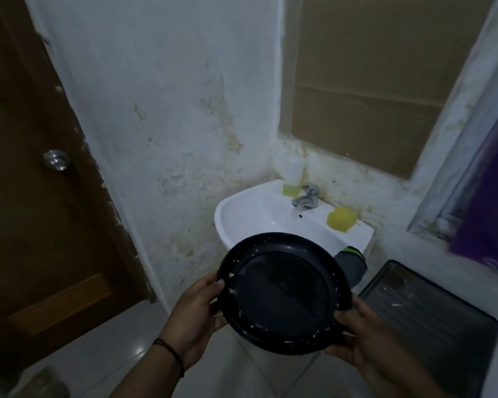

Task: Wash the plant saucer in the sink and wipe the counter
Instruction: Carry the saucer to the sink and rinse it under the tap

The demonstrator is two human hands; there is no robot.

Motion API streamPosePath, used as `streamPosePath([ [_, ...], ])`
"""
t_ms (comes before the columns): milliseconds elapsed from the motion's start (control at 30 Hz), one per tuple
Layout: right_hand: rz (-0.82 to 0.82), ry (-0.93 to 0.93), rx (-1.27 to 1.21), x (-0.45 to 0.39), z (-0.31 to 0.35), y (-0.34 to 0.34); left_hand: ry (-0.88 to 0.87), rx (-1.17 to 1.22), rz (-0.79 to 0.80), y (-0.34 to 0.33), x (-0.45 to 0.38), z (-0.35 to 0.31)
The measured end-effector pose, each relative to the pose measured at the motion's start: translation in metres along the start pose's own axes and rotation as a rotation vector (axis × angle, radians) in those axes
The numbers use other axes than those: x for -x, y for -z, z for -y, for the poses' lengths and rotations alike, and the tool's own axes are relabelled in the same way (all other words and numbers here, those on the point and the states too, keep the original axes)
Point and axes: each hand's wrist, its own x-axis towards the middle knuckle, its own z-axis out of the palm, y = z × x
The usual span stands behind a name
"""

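grip: left hand (197,313) and right hand (360,337) both clutch saucer (283,293) rim
risk: tilted saucer could slip, hit sink (242,216) edge

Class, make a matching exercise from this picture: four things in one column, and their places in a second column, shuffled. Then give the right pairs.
Things:
1. saucer
2. sponge
3. bottle
4. doorknob

Places:
A. left of the tap, at the sink's back
B. on the brown door
C. held by both hands
D. right of the tap, on the sink's rim

Pairs: 1-C, 2-D, 3-A, 4-B
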Motion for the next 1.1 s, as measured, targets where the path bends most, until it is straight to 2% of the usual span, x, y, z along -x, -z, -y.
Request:
streamPosePath([
  [367, -0.217, -0.007, -0.141, -0.094, -0.005, -0.074, 0.104, -0.135, 0.214, 0.05, -0.144, -0.059],
  [500, -0.273, -0.027, -0.201, -0.116, -0.007, -0.089, 0.131, -0.176, 0.241, 0.052, -0.185, -0.069],
  [1100, -0.493, -0.142, -0.248, -0.245, 0.017, -0.039, 0.377, -0.518, 0.334, -0.017, -0.375, -0.022],
])
